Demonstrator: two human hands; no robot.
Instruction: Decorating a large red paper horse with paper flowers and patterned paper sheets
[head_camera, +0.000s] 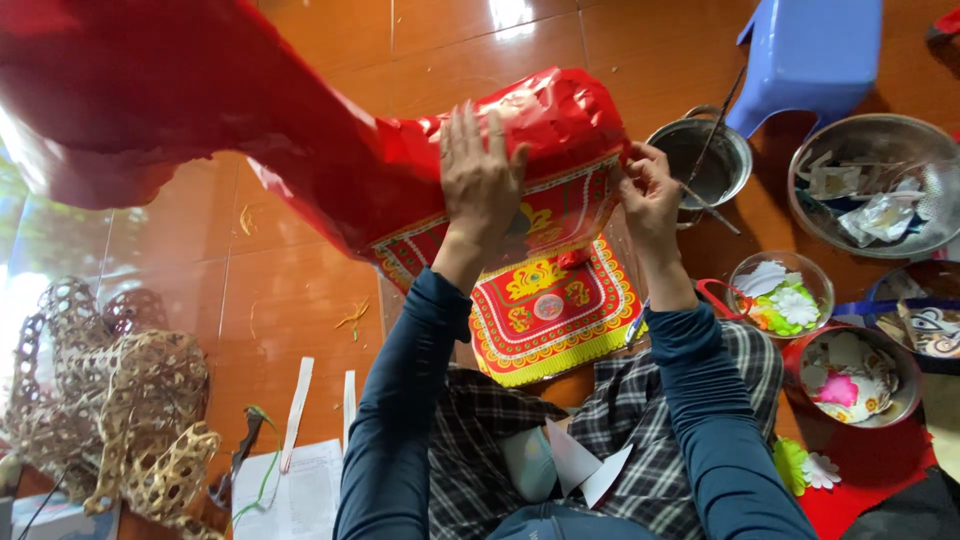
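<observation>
Left hand (482, 170) lies flat, fingers spread, on the red paper figure (520, 190) while right hand (648, 198) pinches its patterned edge just beside, and I think the thin paper could tear if pulled

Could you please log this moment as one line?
left hand: flat on red paper figure | right hand: pinching its edge | metal pot: beside right hand | floor: tiled
</observation>
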